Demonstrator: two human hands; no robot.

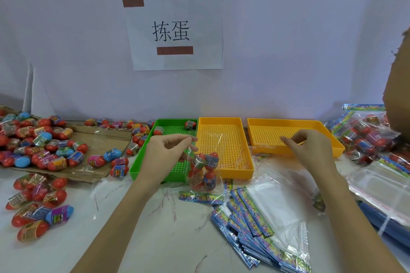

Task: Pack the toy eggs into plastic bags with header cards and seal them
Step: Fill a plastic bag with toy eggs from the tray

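Note:
My left hand (168, 150) pinches the open top of a clear plastic bag (204, 170) above the green tray (137, 162). The bag hangs down with several red toy eggs inside, and its blue header card (200, 197) lies at the bottom on the table. My right hand (310, 148) is raised over the right yellow tray (288, 121), apart from the bag. Its thumb and fingertips are pinched together on what looks like a thin clear seal strip. Two loose eggs (190, 124) lie in the green tray.
Loose eggs (44, 146) cover the cardboard at left, and more eggs (37, 206) lie near the front left edge. A middle yellow tray (221, 119) holds none. Empty carded bags (250, 224) are stacked front right. Packed bags (366, 137) pile at far right. Peeled strips litter the table.

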